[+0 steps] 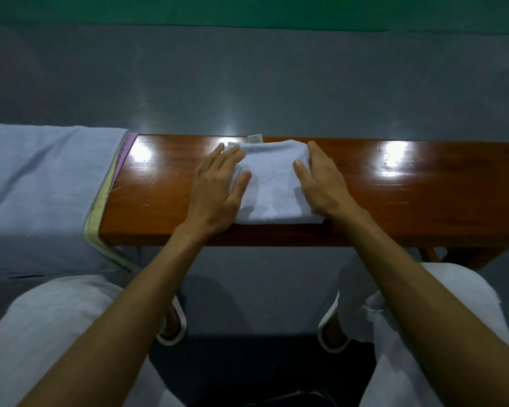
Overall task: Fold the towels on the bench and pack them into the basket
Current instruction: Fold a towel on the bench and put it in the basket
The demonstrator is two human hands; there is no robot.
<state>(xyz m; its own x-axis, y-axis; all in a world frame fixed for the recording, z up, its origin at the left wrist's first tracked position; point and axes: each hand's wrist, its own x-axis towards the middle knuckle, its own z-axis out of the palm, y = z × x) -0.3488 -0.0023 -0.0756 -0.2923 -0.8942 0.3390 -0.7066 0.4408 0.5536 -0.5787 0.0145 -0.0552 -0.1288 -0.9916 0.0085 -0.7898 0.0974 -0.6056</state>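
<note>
Mid-surface (165, 183), one folded towel (272, 186) pressed flat under both hands, left (218, 192) and right (321, 186), fingers straight, grasping nothing; unfolded towels (41, 186) wait far left, basket unseen, packing still ahead.

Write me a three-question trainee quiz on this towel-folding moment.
1. True or false: the left hand and right hand both touch the folded pale-blue terry towel.
2. The draped stack of unfolded towels covers the glossy brown wooden bench at its: A left end, B right end, C middle.
3. Fill in: the towel's small white tag sits at its ___ edge, near or far.
Key: 1 true; 2 A; 3 far.
</note>
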